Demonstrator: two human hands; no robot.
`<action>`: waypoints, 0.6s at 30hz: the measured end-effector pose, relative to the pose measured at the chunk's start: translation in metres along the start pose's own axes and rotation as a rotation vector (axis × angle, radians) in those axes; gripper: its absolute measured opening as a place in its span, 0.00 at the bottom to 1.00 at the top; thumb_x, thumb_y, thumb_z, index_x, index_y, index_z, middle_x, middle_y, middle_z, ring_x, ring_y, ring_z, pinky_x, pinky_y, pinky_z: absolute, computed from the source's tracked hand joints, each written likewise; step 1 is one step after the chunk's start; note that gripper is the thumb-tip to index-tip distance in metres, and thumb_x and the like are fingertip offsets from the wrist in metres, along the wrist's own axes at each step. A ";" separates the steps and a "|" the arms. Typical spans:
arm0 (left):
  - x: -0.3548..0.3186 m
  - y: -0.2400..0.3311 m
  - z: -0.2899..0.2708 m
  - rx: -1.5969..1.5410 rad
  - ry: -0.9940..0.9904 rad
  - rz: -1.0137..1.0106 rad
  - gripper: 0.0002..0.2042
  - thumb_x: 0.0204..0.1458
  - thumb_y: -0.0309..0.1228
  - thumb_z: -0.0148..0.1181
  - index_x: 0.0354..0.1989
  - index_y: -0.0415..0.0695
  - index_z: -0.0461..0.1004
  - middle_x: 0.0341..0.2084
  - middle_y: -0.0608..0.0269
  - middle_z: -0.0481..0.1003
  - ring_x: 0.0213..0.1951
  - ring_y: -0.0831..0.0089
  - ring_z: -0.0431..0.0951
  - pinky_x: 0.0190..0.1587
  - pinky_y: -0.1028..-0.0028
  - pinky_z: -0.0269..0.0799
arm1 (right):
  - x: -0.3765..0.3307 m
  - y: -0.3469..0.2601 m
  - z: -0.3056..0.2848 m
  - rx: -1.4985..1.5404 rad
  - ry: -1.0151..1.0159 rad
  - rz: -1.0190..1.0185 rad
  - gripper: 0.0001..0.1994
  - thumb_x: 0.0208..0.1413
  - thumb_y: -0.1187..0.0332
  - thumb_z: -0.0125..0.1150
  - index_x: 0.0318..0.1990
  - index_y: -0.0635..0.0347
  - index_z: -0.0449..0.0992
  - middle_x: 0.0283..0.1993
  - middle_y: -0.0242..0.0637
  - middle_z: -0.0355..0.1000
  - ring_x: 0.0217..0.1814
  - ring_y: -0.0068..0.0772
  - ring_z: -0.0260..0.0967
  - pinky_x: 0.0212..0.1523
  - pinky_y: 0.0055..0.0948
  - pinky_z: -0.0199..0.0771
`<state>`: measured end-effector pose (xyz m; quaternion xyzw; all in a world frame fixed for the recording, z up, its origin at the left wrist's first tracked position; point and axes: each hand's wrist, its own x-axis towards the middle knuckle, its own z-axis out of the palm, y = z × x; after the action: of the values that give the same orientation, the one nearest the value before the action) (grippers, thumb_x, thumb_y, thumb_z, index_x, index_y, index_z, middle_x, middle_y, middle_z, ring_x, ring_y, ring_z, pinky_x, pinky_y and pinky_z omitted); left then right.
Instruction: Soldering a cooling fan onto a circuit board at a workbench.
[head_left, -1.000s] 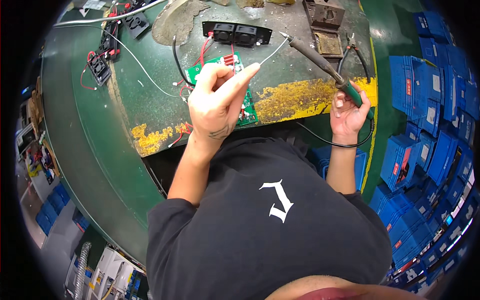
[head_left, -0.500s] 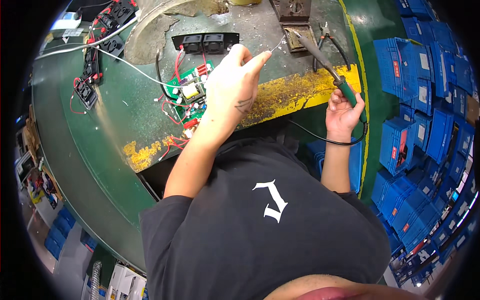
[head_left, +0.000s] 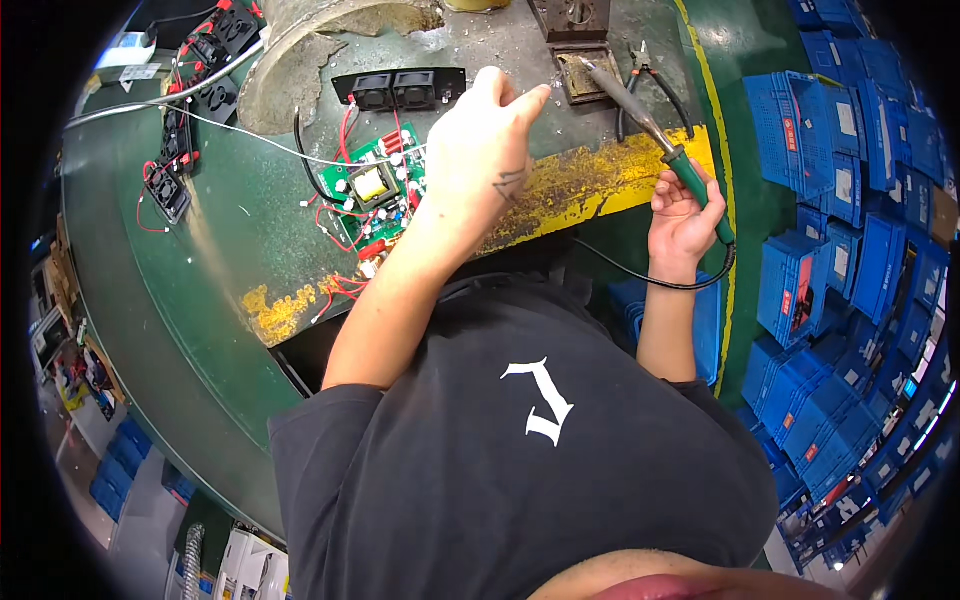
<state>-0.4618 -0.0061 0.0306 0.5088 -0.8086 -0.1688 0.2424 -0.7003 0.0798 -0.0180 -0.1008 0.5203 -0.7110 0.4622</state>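
My left hand (head_left: 478, 150) is closed in a pinch over the workbench, just right of a green circuit board (head_left: 378, 226). A thin pale solder wire (head_left: 270, 145) runs from the left into that hand; its free end beyond the fingertips does not show clearly. My right hand (head_left: 683, 225) wraps round the green handle of a soldering iron (head_left: 645, 125). The iron slants up and left, its tip over a small metal tray (head_left: 588, 88). Part of the board, which carries a yellow transformer and red wires, is hidden behind my left hand and forearm.
Behind the board lies a black panel with two fans (head_left: 400, 90). Cutting pliers (head_left: 650, 82) lie beside the tray. More fans (head_left: 165, 190) with red wires are at the left. The bench's yellow edge (head_left: 600, 175) is worn. Blue crates (head_left: 795, 130) are stacked at the right.
My left hand has moved a little right and farther away, uncovering more of the board. The solder end that stuck out past its fingers no longer shows clearly. My right hand keeps nearly the same pose.
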 end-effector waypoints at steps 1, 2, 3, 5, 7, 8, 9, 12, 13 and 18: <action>0.000 0.000 0.000 -0.001 0.001 -0.002 0.18 0.43 0.22 0.52 0.45 0.49 0.75 0.29 0.57 0.68 0.32 0.61 0.74 0.33 0.66 0.72 | -0.001 -0.001 0.002 0.006 -0.016 0.006 0.22 0.59 0.55 0.40 0.46 0.66 0.70 0.30 0.48 0.73 0.26 0.34 0.69 0.21 0.26 0.68; -0.001 0.000 0.000 0.004 -0.004 0.019 0.17 0.43 0.22 0.52 0.44 0.49 0.76 0.29 0.57 0.68 0.31 0.61 0.74 0.33 0.66 0.72 | -0.003 -0.002 0.004 -0.061 -0.029 -0.048 0.22 0.60 0.55 0.40 0.46 0.67 0.69 0.30 0.49 0.73 0.26 0.35 0.70 0.21 0.27 0.69; -0.001 0.000 0.001 0.007 -0.003 0.025 0.17 0.44 0.23 0.53 0.44 0.49 0.76 0.29 0.57 0.68 0.31 0.61 0.74 0.33 0.66 0.72 | -0.005 -0.004 0.005 -0.131 -0.040 -0.109 0.22 0.60 0.55 0.40 0.47 0.68 0.68 0.30 0.50 0.73 0.26 0.36 0.70 0.22 0.27 0.70; -0.002 0.002 0.004 0.013 -0.016 0.037 0.16 0.44 0.23 0.53 0.44 0.49 0.76 0.29 0.57 0.68 0.31 0.61 0.74 0.33 0.66 0.72 | -0.008 -0.006 0.009 -0.200 -0.071 -0.169 0.22 0.60 0.56 0.40 0.47 0.70 0.68 0.30 0.52 0.73 0.26 0.36 0.71 0.22 0.27 0.71; -0.002 0.004 0.008 0.018 -0.020 0.033 0.16 0.45 0.24 0.53 0.43 0.49 0.76 0.29 0.57 0.68 0.31 0.61 0.74 0.33 0.66 0.72 | -0.009 -0.007 0.013 -0.272 -0.102 -0.238 0.22 0.60 0.57 0.40 0.46 0.71 0.67 0.31 0.53 0.72 0.26 0.37 0.72 0.22 0.27 0.72; -0.001 0.005 0.010 0.028 -0.021 0.025 0.15 0.45 0.24 0.52 0.43 0.49 0.76 0.29 0.57 0.68 0.32 0.61 0.74 0.33 0.67 0.72 | -0.009 -0.007 0.014 -0.289 -0.126 -0.277 0.22 0.60 0.58 0.40 0.46 0.72 0.67 0.31 0.54 0.72 0.26 0.38 0.72 0.23 0.28 0.73; -0.001 0.006 0.012 0.037 -0.038 0.016 0.15 0.45 0.24 0.52 0.43 0.49 0.76 0.29 0.57 0.68 0.32 0.61 0.75 0.33 0.67 0.72 | -0.010 -0.007 0.015 -0.304 -0.149 -0.318 0.21 0.60 0.59 0.41 0.46 0.73 0.67 0.31 0.55 0.72 0.27 0.39 0.73 0.24 0.29 0.75; -0.002 0.006 0.015 0.045 -0.029 -0.003 0.15 0.46 0.25 0.52 0.42 0.49 0.76 0.29 0.56 0.68 0.32 0.61 0.75 0.33 0.67 0.73 | -0.010 -0.005 0.016 -0.357 -0.199 -0.384 0.20 0.59 0.61 0.43 0.46 0.74 0.67 0.33 0.57 0.72 0.29 0.41 0.74 0.27 0.32 0.77; -0.002 0.006 0.015 0.042 -0.022 0.005 0.15 0.46 0.25 0.52 0.42 0.49 0.76 0.29 0.56 0.68 0.32 0.61 0.75 0.33 0.67 0.73 | -0.011 -0.004 0.015 -0.356 -0.214 -0.383 0.20 0.59 0.61 0.43 0.46 0.74 0.67 0.33 0.57 0.72 0.29 0.41 0.74 0.27 0.32 0.77; -0.005 0.006 0.016 0.058 -0.028 -0.008 0.15 0.47 0.24 0.53 0.43 0.53 0.77 0.29 0.59 0.68 0.31 0.62 0.74 0.32 0.67 0.72 | -0.015 0.000 0.012 -0.486 -0.354 -0.518 0.18 0.58 0.65 0.46 0.46 0.75 0.67 0.37 0.57 0.72 0.32 0.44 0.74 0.32 0.35 0.79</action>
<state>-0.4734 0.0009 0.0196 0.5162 -0.8145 -0.1535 0.2156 -0.6846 0.0833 -0.0080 -0.4560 0.5430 -0.6319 0.3128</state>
